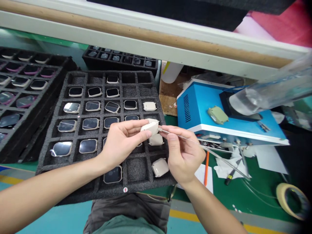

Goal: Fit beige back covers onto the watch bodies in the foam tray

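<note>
My left hand (120, 139) pinches a cream smartwatch case (150, 127) between thumb and fingers, above the right side of a black foam tray (136, 170). In my right hand (184, 154) is a thin rod-like tool (181, 136), gripped between thumb and fingers. Its tip is at the right edge of the case; whether it touches cannot be made out. The tool's long, slender back end reaches out to the right past my hand. Beneath my hands, the tray holds several watches (88, 146) with dark screens facing up, and more cream cases (160, 167) in its right column.
A second watch tray (56, 87) stands at left, another (122, 61) behind. At right is a blue machine (200, 107) bearing a green watch case (217, 114) and a clear cylinder (265, 94). A tape roll (284, 201), orange stick (207, 167) and crumpled tissue (223, 169) lie nearby. A shelf edge (146, 42) crosses above.
</note>
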The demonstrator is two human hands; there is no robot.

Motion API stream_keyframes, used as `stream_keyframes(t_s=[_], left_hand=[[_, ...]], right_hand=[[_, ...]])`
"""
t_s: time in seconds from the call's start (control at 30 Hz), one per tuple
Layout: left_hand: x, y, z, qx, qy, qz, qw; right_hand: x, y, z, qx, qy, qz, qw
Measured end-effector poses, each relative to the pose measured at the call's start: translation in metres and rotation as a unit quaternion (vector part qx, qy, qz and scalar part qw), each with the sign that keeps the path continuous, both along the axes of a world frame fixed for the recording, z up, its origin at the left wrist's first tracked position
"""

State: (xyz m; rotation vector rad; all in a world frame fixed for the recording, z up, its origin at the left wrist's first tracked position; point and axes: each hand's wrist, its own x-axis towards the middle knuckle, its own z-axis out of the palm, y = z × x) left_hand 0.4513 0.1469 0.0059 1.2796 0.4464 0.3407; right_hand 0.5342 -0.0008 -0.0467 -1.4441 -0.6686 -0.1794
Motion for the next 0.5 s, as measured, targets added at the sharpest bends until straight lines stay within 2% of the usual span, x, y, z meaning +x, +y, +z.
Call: stream_keyframes(t_s=[0.2, 0.5], left_hand=[[0.0024, 0.0006, 0.0015, 0.005, 0.017, 0.005, 1.0], [0.0017, 0.0057, -0.0012, 0.055, 0.056, 0.027, 0.997]], right_hand=[[0.0009, 0.0014, 0.0015, 0.009, 0.005, 0.01, 1.0], [0.0057, 0.0051, 0.004, 0.023, 0.017, 0.039, 0.999]])
